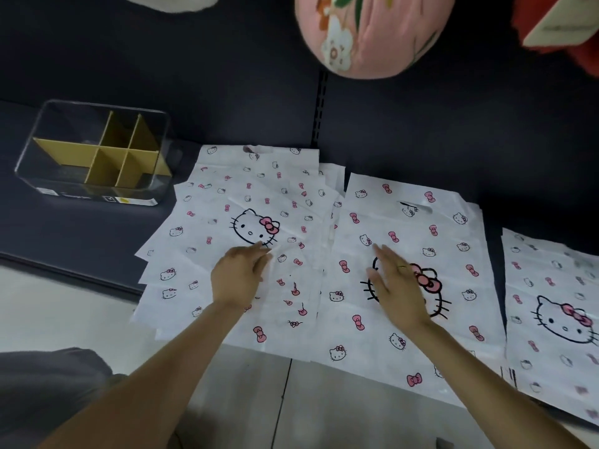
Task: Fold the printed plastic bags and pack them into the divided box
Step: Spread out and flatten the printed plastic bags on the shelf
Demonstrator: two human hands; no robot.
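The left hand (238,277) lies with loosely bent fingers (262,254) on the fanned left pile of bags (240,202), gripping nothing, and the right hand (393,280) presses straight fingers (382,254) flat on the middle bag (405,286). These slick sheets overlap, so a fold may drag several along or slide one off the table (81,241). The divided box (97,150) sits well apart to the left, its visible compartments unfilled.

— What colour are the bags (411,241)?
— White, printed with small pink bows and little black-outlined cat faces, plus one large cat face wearing a pink bow.
— And the divided box (94,153)?
— Clear walls, mustard-yellow dividers.
— The counter (81,228)?
— Dark navy, pale at its near edge. A pink floral cushion (372,34) sits far behind.
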